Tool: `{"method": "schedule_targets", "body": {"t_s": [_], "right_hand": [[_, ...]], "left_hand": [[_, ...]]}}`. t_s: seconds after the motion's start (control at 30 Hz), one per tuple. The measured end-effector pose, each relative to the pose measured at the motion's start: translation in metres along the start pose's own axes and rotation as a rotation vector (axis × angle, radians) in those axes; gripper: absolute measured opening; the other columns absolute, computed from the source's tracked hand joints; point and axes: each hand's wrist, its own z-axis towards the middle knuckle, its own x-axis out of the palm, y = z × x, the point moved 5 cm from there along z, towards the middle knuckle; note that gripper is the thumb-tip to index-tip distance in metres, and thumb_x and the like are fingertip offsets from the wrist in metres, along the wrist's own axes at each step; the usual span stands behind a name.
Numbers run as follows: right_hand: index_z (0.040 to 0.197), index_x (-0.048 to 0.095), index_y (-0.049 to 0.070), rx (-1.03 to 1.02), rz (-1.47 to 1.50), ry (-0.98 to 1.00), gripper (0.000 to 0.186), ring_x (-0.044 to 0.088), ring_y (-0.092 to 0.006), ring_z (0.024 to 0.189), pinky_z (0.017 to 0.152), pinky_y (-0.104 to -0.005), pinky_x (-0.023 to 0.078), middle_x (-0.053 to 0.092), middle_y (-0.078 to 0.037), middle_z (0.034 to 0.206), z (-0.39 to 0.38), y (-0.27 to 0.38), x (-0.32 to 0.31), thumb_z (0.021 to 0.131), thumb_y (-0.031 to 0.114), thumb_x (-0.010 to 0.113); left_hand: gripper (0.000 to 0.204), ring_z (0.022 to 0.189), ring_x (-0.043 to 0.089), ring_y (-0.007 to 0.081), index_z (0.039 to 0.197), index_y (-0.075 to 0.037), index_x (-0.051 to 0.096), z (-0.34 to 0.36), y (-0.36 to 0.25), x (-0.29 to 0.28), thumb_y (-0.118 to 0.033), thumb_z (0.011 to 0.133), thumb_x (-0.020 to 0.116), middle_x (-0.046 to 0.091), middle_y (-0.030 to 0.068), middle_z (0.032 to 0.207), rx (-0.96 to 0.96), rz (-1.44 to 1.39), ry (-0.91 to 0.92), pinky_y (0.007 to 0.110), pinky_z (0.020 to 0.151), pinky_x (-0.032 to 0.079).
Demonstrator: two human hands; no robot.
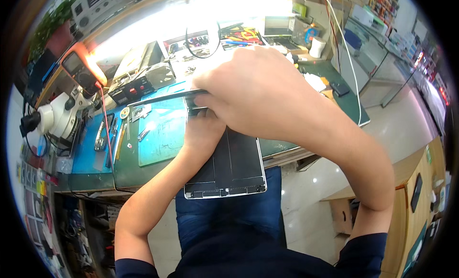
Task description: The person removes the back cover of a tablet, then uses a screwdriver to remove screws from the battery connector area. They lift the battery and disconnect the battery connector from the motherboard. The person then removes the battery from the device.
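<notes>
An opened tablet point(241, 161) with a white rim and dark inner face lies over my lap against the bench edge. My right hand point(246, 86) is closed on a thin dark strip point(160, 99) that reaches left over the bench, raised above the tablet's top end. Beneath it, my left hand point(203, 132) curls at the tablet's upper left; its fingertips are partly hidden, so what they grip is unclear. Blue work mats point(158, 153) lie just left of both hands.
A microscope point(57, 117), orange multimeter point(79, 67), black powered device point(138, 86) and hand tools point(103, 132) occupy the bench's left. Colourful tools point(241, 34) and a white roll point(317, 47) stand behind. A glass display case point(368, 62) and wooden cabinet point(406, 182) are to the right.
</notes>
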Motion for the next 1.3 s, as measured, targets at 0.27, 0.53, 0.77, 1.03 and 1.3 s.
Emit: {"method": "schedule_targets", "body": {"t_s": [0.27, 0.53, 0.77, 1.03, 1.3], "right_hand": [[0.094, 0.077, 0.010, 0.019, -0.012, 0.047, 0.016, 0.071, -0.0355, 0.074, 0.067, -0.0457, 0.056, 0.072, -0.014, 0.077, 0.009, 0.003, -0.003, 0.093, 0.024, 0.071], [0.101, 0.078, 0.010, 0.071, -0.045, 0.113, 0.018, 0.071, -0.0356, 0.080, 0.070, -0.0445, 0.056, 0.074, -0.013, 0.084, 0.012, 0.008, -0.005, 0.093, 0.025, 0.073], [0.101, 0.077, 0.008, 0.046, 0.000, 0.071, 0.017, 0.070, -0.0363, 0.079, 0.069, -0.0448, 0.054, 0.073, -0.013, 0.084, 0.010, 0.006, -0.006, 0.092, 0.023, 0.075], [0.099, 0.075, 0.003, 0.029, 0.035, -0.022, 0.020, 0.068, -0.0395, 0.075, 0.067, -0.0443, 0.053, 0.070, -0.018, 0.080, 0.012, -0.006, -0.008, 0.093, 0.023, 0.076], [0.097, 0.073, 0.001, 0.011, 0.019, -0.007, 0.020, 0.065, -0.0395, 0.070, 0.062, -0.0421, 0.050, 0.069, -0.019, 0.079, 0.022, -0.011, -0.012, 0.093, 0.020, 0.077]], "left_hand": [[0.013, 0.056, 0.061, 0.0111, 0.088, -0.006, 0.059, 0.004, -0.011, 0.005, -0.013, 0.080, 0.067, 0.056, -0.0017, 0.064, -0.013, 0.104, -0.023, 0.026, 0.044, 0.048], [0.009, 0.055, 0.063, 0.0111, 0.081, -0.010, 0.057, 0.001, -0.011, 0.011, -0.014, 0.083, 0.065, 0.058, -0.0018, 0.064, -0.007, -0.039, -0.014, 0.026, 0.045, 0.049], [0.008, 0.059, 0.066, 0.0128, 0.085, -0.010, 0.058, 0.002, -0.010, 0.000, -0.014, 0.083, 0.065, 0.060, -0.0003, 0.066, -0.002, 0.005, 0.008, 0.026, 0.049, 0.051], [0.027, 0.081, 0.073, 0.0275, 0.104, -0.003, 0.062, -0.044, 0.045, -0.038, -0.025, 0.094, 0.075, 0.071, 0.0100, 0.091, -0.264, -0.461, 0.195, 0.037, 0.066, 0.059], [0.082, 0.146, 0.050, 0.0359, 0.137, 0.001, 0.062, -0.081, 0.018, -0.120, -0.047, 0.076, 0.088, 0.060, 0.0194, 0.147, 0.023, -0.966, 0.338, 0.053, 0.123, 0.039]]}}
